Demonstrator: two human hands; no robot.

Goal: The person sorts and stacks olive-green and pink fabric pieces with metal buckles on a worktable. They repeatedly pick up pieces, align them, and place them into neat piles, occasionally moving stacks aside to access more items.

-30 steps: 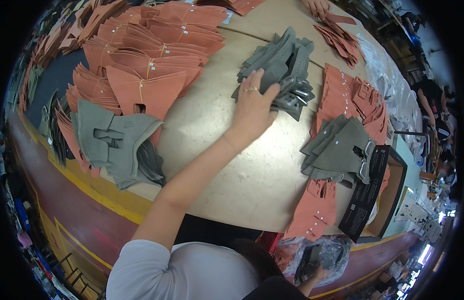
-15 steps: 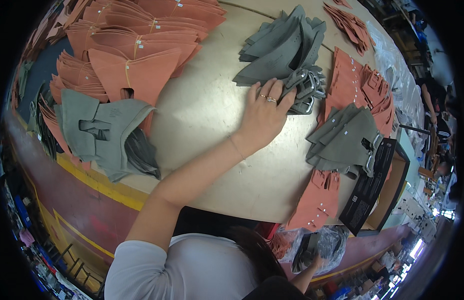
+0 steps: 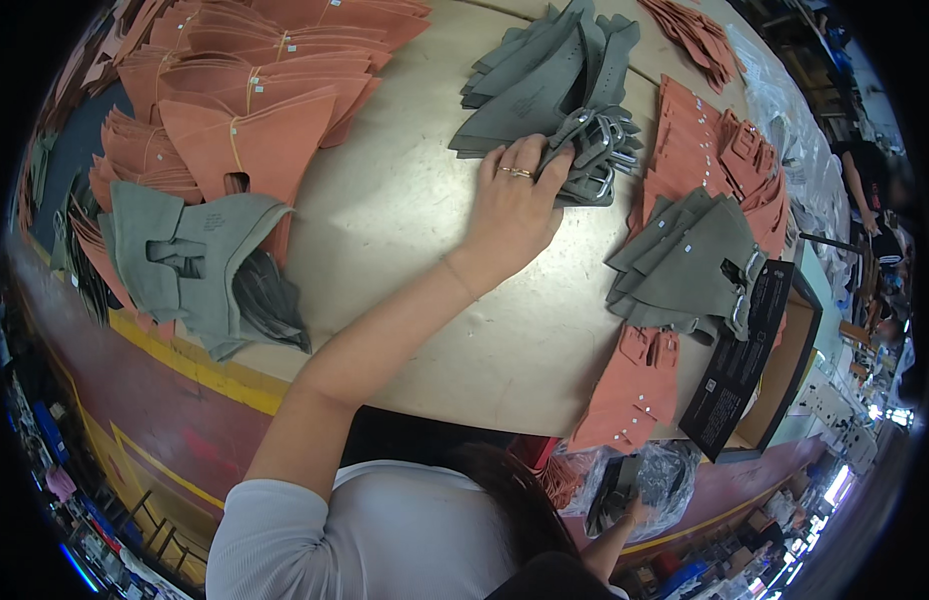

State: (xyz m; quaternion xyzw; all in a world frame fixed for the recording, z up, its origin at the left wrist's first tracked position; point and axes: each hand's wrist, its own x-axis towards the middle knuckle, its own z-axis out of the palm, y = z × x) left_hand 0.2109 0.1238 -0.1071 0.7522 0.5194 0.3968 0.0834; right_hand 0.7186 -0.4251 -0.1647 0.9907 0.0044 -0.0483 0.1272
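Near the far middle of the table lies a stack of grey leather pieces (image 3: 530,95) with metal buckles (image 3: 603,150) bunched at its near end. My left hand (image 3: 518,205), with a ring on one finger, has its bent fingers closed over the edge of this stack beside the buckles. Low at the right, below the table edge, my right hand (image 3: 635,512) is at a clear plastic bag (image 3: 670,490). Dark grey pieces (image 3: 613,492) show in the bag. The fingers of my right hand are small and partly hidden there.
Banded stacks of orange leather pieces (image 3: 245,135) fill the far left, with a grey stack (image 3: 210,240) in front. At the right lie orange pieces (image 3: 675,150), a fanned grey stack (image 3: 685,260), more orange pieces (image 3: 625,395) and an open black box (image 3: 745,370). Another person (image 3: 865,190) stands farther right.
The whole view has shifted slightly, so the table's things sit a little higher and farther left. My left hand stays on the grey stack, and my right hand stays at the bag.
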